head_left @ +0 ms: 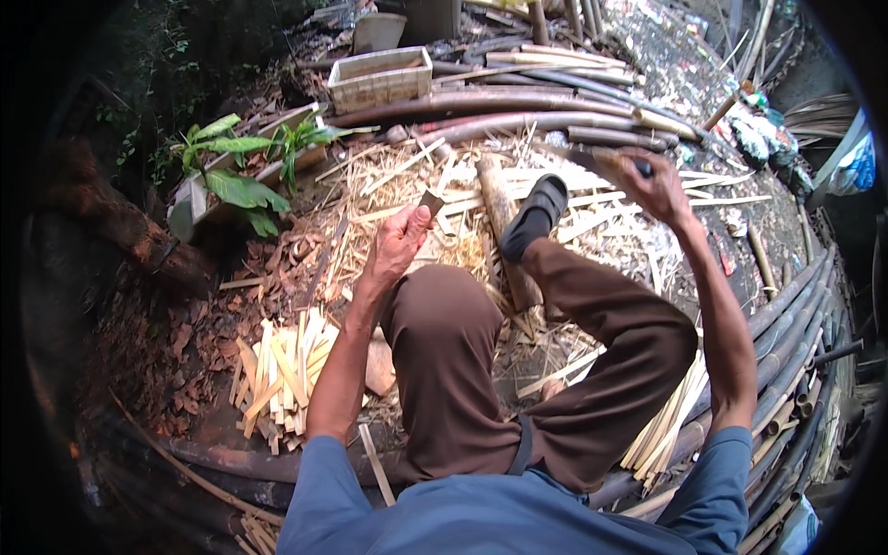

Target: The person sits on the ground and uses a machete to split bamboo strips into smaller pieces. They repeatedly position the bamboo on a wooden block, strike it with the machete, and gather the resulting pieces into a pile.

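Observation:
Ahead of my left knee, my left hand (403, 239) is closed, thumb on top. A short dark piece (431, 201), perhaps a strip of bamboo, sticks out above its fingers; the rest is hidden in the grip. Out to the right, my right hand (655, 190) is wrapped round the dark handle of a knife. The knife's blade (581, 157) points left, above my sandalled foot (536, 217), and partly blends into the background. Between the hands a thick bamboo or wood log (499, 208) lies on the ground, beside that foot.
Pale shavings and split strips (398, 190) litter the ground. A pile of short pale slats (287, 370) lies left of my legs, and long strips (671, 416) lie to the right. Bamboo poles (518, 102) and a crate (379, 79) stand beyond. A leafy plant (236, 171) grows at left.

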The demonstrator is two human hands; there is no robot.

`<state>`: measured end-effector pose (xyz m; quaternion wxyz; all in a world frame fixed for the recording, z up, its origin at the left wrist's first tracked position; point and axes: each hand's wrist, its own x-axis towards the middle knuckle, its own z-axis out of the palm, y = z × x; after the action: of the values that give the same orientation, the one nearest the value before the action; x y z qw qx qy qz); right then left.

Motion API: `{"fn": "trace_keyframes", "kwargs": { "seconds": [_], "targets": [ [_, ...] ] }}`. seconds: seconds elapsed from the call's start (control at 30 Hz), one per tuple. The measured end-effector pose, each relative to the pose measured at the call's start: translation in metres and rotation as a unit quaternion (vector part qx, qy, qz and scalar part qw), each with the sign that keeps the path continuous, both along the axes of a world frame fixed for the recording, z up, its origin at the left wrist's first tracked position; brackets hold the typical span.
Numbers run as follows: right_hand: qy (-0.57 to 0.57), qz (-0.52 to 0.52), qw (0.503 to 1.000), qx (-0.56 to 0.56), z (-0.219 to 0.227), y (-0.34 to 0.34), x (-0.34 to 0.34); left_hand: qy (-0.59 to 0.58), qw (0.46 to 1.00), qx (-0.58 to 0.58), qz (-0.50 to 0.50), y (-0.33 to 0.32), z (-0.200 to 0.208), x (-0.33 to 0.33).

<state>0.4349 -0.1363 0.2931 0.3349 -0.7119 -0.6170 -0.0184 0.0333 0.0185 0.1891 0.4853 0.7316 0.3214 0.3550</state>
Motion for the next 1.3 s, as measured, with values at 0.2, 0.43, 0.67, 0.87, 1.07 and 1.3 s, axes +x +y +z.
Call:
{"fn": "trace_keyframes", "kwargs": {
  "seconds": [0.2, 0.43, 0.67, 0.87, 1.07, 1.3],
  "targets": [
    [-0.092, -0.160, 0.976, -0.114, -0.140, -0.075, 0.015, -0.093, 0.991, 0.056, -0.075, -0.026, 0.055, 0.032],
    [0.008, -0.092, 0.966, -0.243, -0.342, -0.123, -0.055, -0.017, 0.984, 0.133, -0.113, -0.024, 0.052, 0.059],
    [0.262, 0.190, 0.946, 0.012, -0.135, -0.008, -0.125, 0.014, 0.992, 0.016, -0.126, -0.019, 0.024, 0.096],
    [0.347, 0.171, 0.910, 0.146, -0.158, 0.003, -0.121, 0.021, 0.983, 0.121, -0.139, -0.035, -0.016, 0.163],
    [0.208, 0.238, 0.937, 0.148, -0.163, 0.012, -0.127, -0.107, 0.991, 0.077, 0.031, -0.036, -0.046, 0.087],
    [0.077, 0.049, 0.993, -0.070, -0.288, -0.041, 0.001, -0.378, 0.898, 0.111, 0.197, -0.074, 0.065, 0.022]
  ]
}}
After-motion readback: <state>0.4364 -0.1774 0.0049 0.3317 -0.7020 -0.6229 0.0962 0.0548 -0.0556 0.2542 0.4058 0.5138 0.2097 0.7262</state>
